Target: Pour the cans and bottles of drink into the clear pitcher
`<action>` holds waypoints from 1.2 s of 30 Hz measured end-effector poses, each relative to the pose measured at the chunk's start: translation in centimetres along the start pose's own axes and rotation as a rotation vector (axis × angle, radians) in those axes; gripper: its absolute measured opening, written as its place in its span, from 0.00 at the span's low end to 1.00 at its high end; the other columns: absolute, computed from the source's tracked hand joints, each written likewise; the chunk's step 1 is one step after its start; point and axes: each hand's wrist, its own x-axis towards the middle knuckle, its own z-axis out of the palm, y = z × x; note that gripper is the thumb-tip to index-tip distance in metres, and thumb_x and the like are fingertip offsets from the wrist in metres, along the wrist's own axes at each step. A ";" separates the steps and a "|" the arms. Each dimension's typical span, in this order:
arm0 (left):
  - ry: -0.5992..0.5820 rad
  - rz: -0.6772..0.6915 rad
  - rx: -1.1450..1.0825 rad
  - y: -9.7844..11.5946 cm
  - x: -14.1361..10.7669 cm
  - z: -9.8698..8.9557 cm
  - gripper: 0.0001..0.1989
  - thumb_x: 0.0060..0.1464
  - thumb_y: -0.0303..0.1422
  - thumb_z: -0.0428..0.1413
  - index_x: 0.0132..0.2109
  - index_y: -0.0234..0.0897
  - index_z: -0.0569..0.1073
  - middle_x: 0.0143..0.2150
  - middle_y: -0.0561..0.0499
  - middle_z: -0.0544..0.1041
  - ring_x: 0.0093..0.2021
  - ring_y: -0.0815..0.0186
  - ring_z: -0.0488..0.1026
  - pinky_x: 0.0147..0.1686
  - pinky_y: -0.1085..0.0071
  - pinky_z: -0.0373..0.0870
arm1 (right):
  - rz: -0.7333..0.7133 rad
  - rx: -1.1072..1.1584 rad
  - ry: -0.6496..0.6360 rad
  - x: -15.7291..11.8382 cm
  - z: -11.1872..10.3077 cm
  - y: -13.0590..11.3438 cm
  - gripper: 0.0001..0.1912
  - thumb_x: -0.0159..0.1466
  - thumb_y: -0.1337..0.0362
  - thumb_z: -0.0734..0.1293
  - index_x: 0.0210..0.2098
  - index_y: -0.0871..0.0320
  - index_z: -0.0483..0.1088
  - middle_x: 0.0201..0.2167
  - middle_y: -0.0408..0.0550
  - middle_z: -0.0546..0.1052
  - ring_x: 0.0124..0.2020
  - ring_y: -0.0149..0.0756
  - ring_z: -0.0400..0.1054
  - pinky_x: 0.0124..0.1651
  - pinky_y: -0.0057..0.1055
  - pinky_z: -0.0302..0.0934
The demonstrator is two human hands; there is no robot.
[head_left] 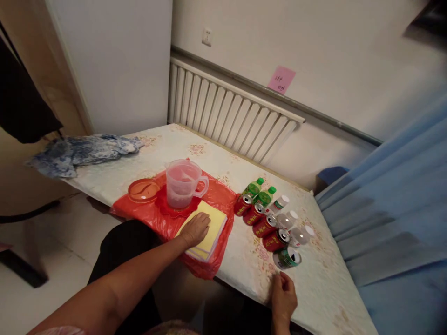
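- While the left hand (195, 229) lies palm down on the yellow pad (215, 221), steady, light pressure with the fingers together looks best; a hard push could slide the pad on the slick red plastic (131, 210).
- Left hand: spread flat, not gripping, fingers close together; cannot tell if the pad is paper or cloth.
- Right hand (284, 300): narrow, fingers curled toward the thumb, by the bench (240, 271) edge near the green can (283, 258); cannot tell if the fingertips meet or pinch anything.
- Pad sits on the red plastic, beside the red dish (162, 207) under the pitcher (179, 184); the forearm should stay low and clear of both.
- Round orange lid (143, 190) lies on the dish's other side.
- Four red cans (264, 226) and the green can stand in a row, bottles (301, 236) behind; elbow room matters there.
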 end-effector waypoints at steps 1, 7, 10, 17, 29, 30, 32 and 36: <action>0.004 0.004 -0.008 -0.1 0.0 0.1 0.10 0.60 0.25 0.50 0.47 0.35 0.73 0.52 0.41 0.75 0.57 0.55 0.68 0.61 0.55 0.66 | -0.006 0.024 -0.008 -0.4 0.2 -0.3 0.27 0.50 0.43 0.64 0.39 0.56 0.75 0.31 0.51 0.81 0.38 0.49 0.75 0.44 0.40 0.66; 0.040 0.020 -0.083 -1.0 0.5 0.6 0.12 0.60 0.25 0.49 0.48 0.35 0.74 0.52 0.40 0.76 0.56 0.54 0.69 0.60 0.54 0.67 | -0.064 0.175 -0.066 -2.8 1.9 -2.7 0.23 0.50 0.45 0.65 0.35 0.57 0.77 0.34 0.51 0.82 0.38 0.47 0.75 0.45 0.38 0.67; 0.051 0.002 -0.115 -1.1 1.0 0.9 0.11 0.60 0.27 0.48 0.44 0.35 0.75 0.47 0.40 0.78 0.52 0.54 0.71 0.57 0.54 0.70 | -0.101 0.246 -0.119 -3.5 2.7 -3.7 0.19 0.50 0.48 0.66 0.32 0.56 0.76 0.29 0.48 0.81 0.33 0.43 0.75 0.41 0.35 0.68; 0.097 -0.090 -0.163 1.1 2.0 0.3 0.16 0.61 0.31 0.48 0.54 0.33 0.72 0.52 0.39 0.77 0.54 0.54 0.73 0.58 0.53 0.69 | -0.115 0.443 -0.313 -5.5 4.2 -8.3 0.15 0.53 0.53 0.67 0.34 0.57 0.74 0.21 0.41 0.75 0.24 0.37 0.70 0.30 0.31 0.66; -0.045 -0.301 -0.071 6.7 4.0 -4.7 0.38 0.63 0.31 0.49 0.75 0.35 0.42 0.36 0.50 0.77 0.39 0.60 0.78 0.42 0.68 0.70 | -0.625 0.122 -0.422 -6.3 6.2 -16.9 0.40 0.62 0.67 0.63 0.73 0.57 0.50 0.38 0.46 0.76 0.29 0.35 0.69 0.39 0.32 0.64; -0.112 -0.340 -0.036 6.5 4.2 -4.7 0.39 0.63 0.30 0.49 0.75 0.35 0.40 0.37 0.49 0.79 0.39 0.59 0.79 0.41 0.68 0.70 | -0.604 0.067 -0.452 -5.9 6.9 -16.9 0.42 0.61 0.69 0.63 0.73 0.58 0.49 0.34 0.45 0.76 0.30 0.36 0.69 0.39 0.32 0.64; -0.226 -0.390 0.029 6.0 4.5 -4.4 0.41 0.61 0.28 0.48 0.75 0.34 0.35 0.39 0.46 0.81 0.41 0.57 0.80 0.40 0.66 0.70 | -0.513 -0.004 -0.500 -5.2 8.3 -17.0 0.46 0.57 0.74 0.63 0.74 0.61 0.48 0.27 0.41 0.73 0.29 0.38 0.70 0.38 0.31 0.63; -0.343 -0.404 0.075 5.1 4.6 -3.9 0.44 0.59 0.26 0.46 0.75 0.32 0.31 0.44 0.39 0.82 0.45 0.54 0.81 0.41 0.64 0.70 | -0.411 -0.071 -0.549 -4.6 9.9 -16.8 0.49 0.53 0.77 0.62 0.73 0.65 0.47 0.22 0.39 0.73 0.26 0.39 0.69 0.34 0.29 0.62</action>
